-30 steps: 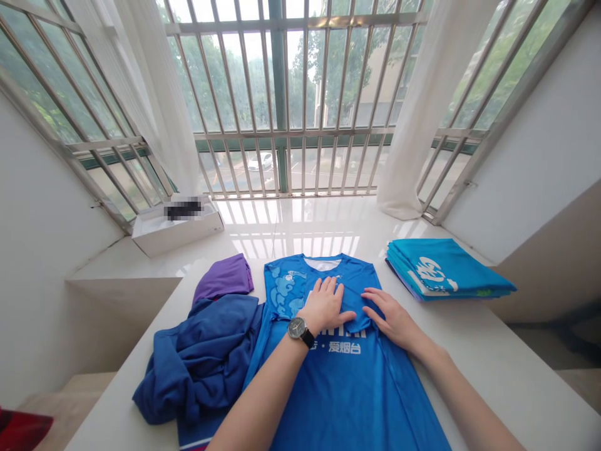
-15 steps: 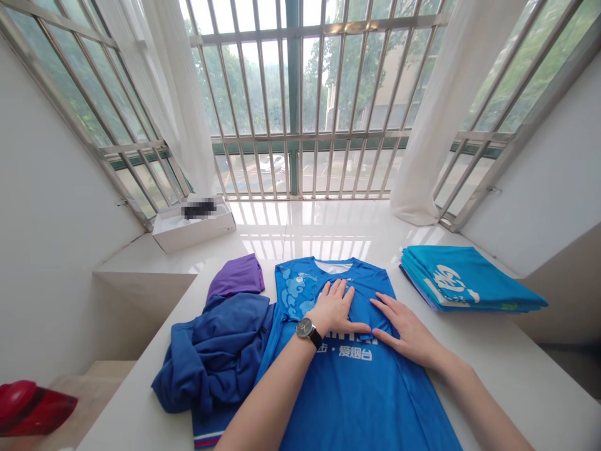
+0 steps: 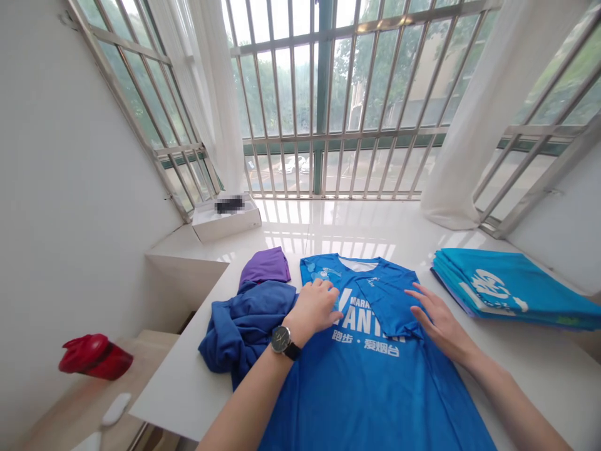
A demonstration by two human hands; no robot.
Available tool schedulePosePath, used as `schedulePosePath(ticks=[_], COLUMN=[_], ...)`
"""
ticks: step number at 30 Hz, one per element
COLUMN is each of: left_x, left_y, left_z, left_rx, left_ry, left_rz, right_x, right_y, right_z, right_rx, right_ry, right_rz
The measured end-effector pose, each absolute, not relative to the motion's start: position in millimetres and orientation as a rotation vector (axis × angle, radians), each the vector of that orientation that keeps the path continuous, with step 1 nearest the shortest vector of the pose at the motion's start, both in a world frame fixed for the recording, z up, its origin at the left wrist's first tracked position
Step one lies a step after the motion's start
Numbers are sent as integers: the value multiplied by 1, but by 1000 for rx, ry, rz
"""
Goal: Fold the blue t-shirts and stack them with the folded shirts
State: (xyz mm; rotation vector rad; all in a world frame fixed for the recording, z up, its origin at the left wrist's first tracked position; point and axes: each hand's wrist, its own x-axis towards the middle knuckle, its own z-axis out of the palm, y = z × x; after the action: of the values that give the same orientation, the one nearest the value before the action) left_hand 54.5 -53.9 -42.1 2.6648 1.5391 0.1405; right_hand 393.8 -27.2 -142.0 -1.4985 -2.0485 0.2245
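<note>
A blue T-shirt (image 3: 366, 388) with white printed lettering lies spread on the white table, collar towards the window. On the right, its sleeve (image 3: 389, 307) is folded inward across the chest, covering part of the print. My left hand (image 3: 317, 307), with a black watch at the wrist, is over the shirt's left chest; its fingers are bent and the thumb stands apart. Its fingertips cover part of a light blue pattern. Along the shirt's right edge is my right hand (image 3: 439, 322), open with fingers spread, close to the folded sleeve.
A crumpled dark blue garment (image 3: 253, 313) and a purple cloth (image 3: 267, 266) lie to the left. Folded turquoise clothes (image 3: 516, 285) are stacked at right. Near the barred window sits a white box (image 3: 230, 227). A red object (image 3: 96, 357) rests lower left, beyond the table edge.
My hands have moved apart: the left from the chest centre towards the left shoulder, the right towards the right edge. More lettering shows. The view has shifted left.
</note>
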Motion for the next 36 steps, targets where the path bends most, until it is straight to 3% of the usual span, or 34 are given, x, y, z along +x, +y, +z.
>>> schedulePosePath(ticks=[10, 15, 22, 36], left_x=[29, 32, 38, 40], left_y=[-64, -72, -74, -65], left_z=[-79, -82, -92, -93], left_rx=[2599, 2654, 2699, 2550], left_ry=[1529, 1317, 1363, 1560], left_rz=[335, 394, 430, 434], right_x=[314, 283, 288, 222], right_y=[-15, 0, 2, 52], right_z=[-69, -102, -151, -105], right_rx=[-1280, -1422, -1870, -1410], right_ry=[-2077, -2214, -2333, -1941], right_rz=[145, 66, 111, 393])
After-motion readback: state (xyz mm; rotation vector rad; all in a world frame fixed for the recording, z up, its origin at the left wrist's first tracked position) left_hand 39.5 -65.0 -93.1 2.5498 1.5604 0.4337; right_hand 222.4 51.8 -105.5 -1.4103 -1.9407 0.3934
